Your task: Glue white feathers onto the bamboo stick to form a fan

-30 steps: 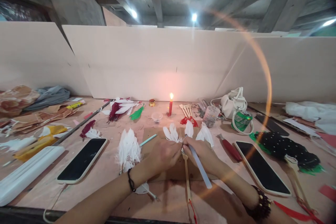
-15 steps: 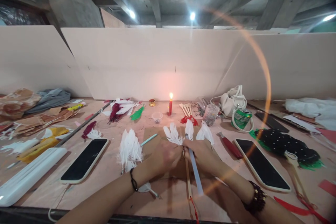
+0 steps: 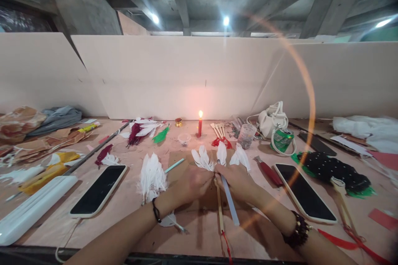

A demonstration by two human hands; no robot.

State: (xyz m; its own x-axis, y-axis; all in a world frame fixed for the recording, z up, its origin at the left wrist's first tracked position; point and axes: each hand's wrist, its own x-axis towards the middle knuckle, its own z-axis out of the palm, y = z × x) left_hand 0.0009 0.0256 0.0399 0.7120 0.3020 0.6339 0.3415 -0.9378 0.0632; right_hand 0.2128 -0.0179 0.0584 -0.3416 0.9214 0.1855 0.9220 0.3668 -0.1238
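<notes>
Your right hand (image 3: 238, 184) is closed round a pale translucent stick (image 3: 230, 203), which slants down toward you. Your left hand (image 3: 192, 184) has its fingers drawn in, almost meeting the right; cannot tell what they grip. Between and below both: slim wooden handle (image 3: 220, 211), upper end hidden by your fingers, red cord (image 3: 226, 243) at the lower end. White feathers (image 3: 202, 159) fan out just beyond your fingertips, above brown cardboard (image 3: 178, 156). Left of your left hand: bundle of white plumes (image 3: 153, 177). Right: red-handled tool (image 3: 269, 172), then smartphone (image 3: 304, 192). Farther back: lit red candle (image 3: 200, 128), upright.
</notes>
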